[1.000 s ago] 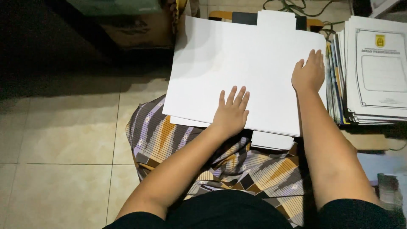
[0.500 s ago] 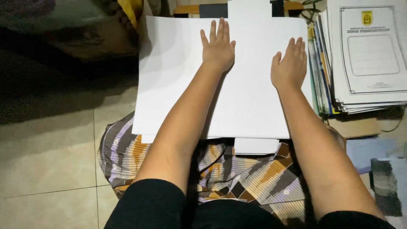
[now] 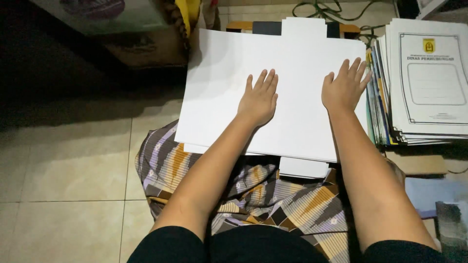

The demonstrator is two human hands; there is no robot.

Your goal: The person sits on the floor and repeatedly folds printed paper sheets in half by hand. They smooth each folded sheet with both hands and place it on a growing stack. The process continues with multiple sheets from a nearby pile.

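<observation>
The left hand (image 3: 259,100) has slid back toward the body; both palms lie open and flat on the white folded sheet (image 3: 219,83), right hand (image 3: 344,87) beside the printed-folder stack (image 3: 429,78). Crease pressing looks underway.

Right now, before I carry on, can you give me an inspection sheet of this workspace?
Surface: white sheet lies across the lap on patterned cloth, over a tiled floor.
Job's things: white sheet, flat, with a tab at its far edge and another at its near edge.
Clutter: stack of printed folders to the right.
Hands: left hand flat on the sheet's middle; right hand flat near its right edge.
Cables: green cable on the floor beyond.
Surroundings: dark furniture to the left.
</observation>
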